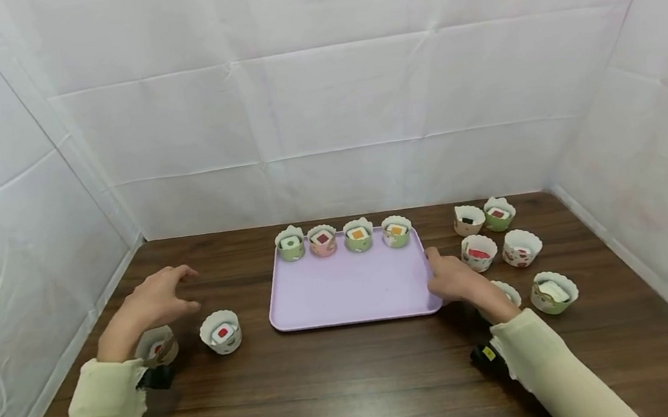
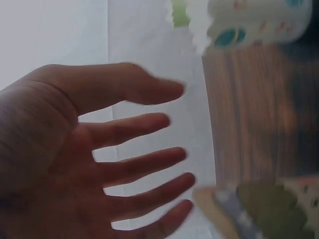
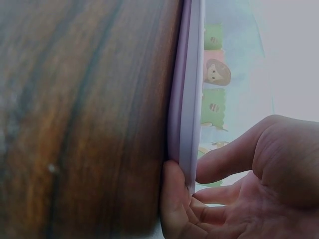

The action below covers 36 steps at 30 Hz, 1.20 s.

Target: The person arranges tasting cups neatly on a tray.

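My right hand point(image 1: 458, 280) grips the right edge of a lilac rectangular tray point(image 1: 350, 286). In the right wrist view the thumb lies over the rim of the tray point(image 3: 188, 114), with a finger at its underside. Several paper baking cups stand along the tray's far edge, among them a pink cup point(image 1: 323, 246) and a green cup point(image 1: 397, 238), each holding a small white piece with a coloured centre. My left hand point(image 1: 156, 301) hovers with spread fingers and holds nothing. Close by it stand a white cup point(image 1: 222, 340) with a red-centred piece and a tan cup point(image 1: 159, 354), partly hidden by the wrist.
Right of the tray, several more paper cups stand on the dark wooden table point(image 1: 306, 393), including a red-spotted cup point(image 1: 522, 251) and a green-patterned cup point(image 1: 553, 300). One cup point(image 1: 507, 293) is partly behind my right wrist. White sheeting point(image 1: 320, 99) encloses the back and sides.
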Tool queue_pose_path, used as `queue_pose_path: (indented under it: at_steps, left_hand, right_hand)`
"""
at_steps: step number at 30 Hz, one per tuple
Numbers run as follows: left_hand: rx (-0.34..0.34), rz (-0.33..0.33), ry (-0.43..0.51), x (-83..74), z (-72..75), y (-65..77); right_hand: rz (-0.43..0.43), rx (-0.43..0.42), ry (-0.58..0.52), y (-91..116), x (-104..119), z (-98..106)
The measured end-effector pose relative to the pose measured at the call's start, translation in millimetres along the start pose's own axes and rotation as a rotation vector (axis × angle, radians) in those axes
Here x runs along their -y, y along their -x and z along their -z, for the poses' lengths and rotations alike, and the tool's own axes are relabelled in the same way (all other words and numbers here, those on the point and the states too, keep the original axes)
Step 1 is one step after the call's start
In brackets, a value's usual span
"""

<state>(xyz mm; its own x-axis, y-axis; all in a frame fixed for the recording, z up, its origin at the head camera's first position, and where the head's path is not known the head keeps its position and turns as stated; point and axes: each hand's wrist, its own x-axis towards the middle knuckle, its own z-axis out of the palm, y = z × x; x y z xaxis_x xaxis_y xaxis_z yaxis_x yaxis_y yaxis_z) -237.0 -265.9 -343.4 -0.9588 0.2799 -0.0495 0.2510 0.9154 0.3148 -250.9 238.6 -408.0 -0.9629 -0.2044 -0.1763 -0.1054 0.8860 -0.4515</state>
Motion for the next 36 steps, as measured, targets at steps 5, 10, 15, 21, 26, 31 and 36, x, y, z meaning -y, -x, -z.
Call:
queue_pose_path:
  at_steps: [5,10,15,21,26,31,36]
  left_hand:
    - [0.118,-0.001,0.047,16.3,4.3,6.0]
    - [0.216,0.014,0.087,31.1,7.4,11.5]
    - [0.311,0.050,0.120,42.0,10.5,13.3]
    - [0.400,0.024,0.237,48.3,14.4,17.0]
    - [0.434,0.015,0.285,48.0,16.6,19.2]
    - [0.442,0.034,0.288,48.5,16.9,19.3]
    - [0.413,0.033,0.272,47.7,14.8,17.9]
  right_hand:
    - [-0.015,0.020,-0.009,-1,0,-1]
    - [-0.022,0.020,-0.010,-2,1,-2]
    - [-0.027,0.029,-0.019,-4,2,-1]
    - [-0.037,0.033,-0.020,-3,2,0]
    - [-0.027,0.022,-0.018,-2,0,0]
    - [-0.017,0.019,-0.016,-1,-1,0]
    - [-0.013,0.013,-0.014,-2,0,0]
